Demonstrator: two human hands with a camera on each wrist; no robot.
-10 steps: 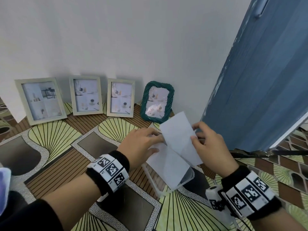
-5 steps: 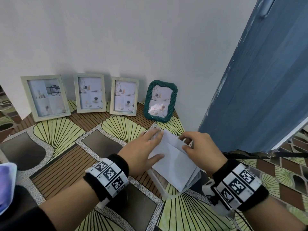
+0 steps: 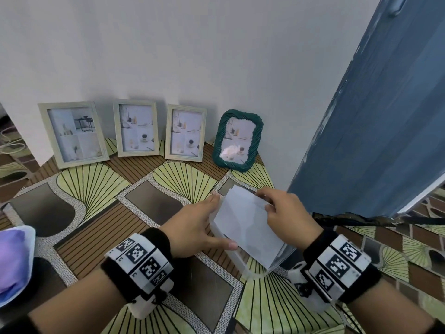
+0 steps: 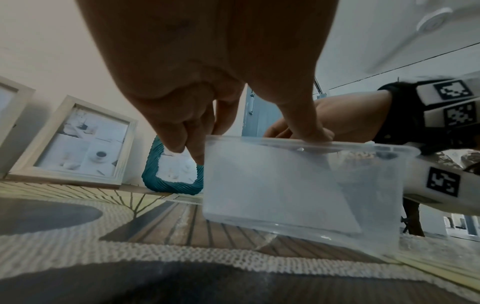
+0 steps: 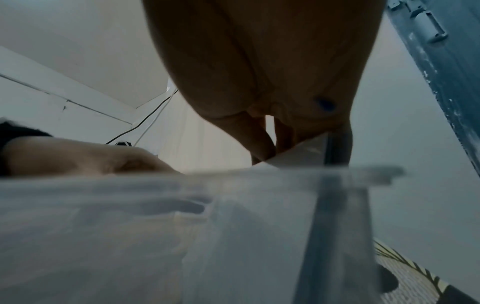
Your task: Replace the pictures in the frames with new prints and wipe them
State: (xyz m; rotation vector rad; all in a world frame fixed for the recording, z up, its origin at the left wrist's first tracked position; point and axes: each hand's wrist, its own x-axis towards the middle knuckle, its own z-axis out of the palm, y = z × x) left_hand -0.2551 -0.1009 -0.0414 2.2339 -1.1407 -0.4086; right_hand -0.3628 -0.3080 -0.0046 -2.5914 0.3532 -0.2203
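Several white prints (image 3: 245, 225) stand tilted in a clear plastic box (image 3: 250, 270) on the patterned table. My right hand (image 3: 265, 202) pinches their top edge at the far right corner. My left hand (image 3: 207, 220) rests against the box's left side with fairly straight fingers, its thumb on the near rim (image 4: 311, 142). Against the wall lean three pale wooden frames (image 3: 72, 133), (image 3: 136, 127), (image 3: 186, 132) and a green woven frame (image 3: 237, 139), each with a picture in it. The right wrist view is mostly filled by the blurred box wall (image 5: 182, 226).
A blue door (image 3: 373, 128) stands close on the right, just past the table corner. A purple cloth (image 3: 12, 261) lies at the left edge. Open patterned tabletop (image 3: 144, 203) stretches between the frames and my arms.
The right hand has lowered the raised print down onto the stack in the box. The left hand slid off the sheets to the box's left side.
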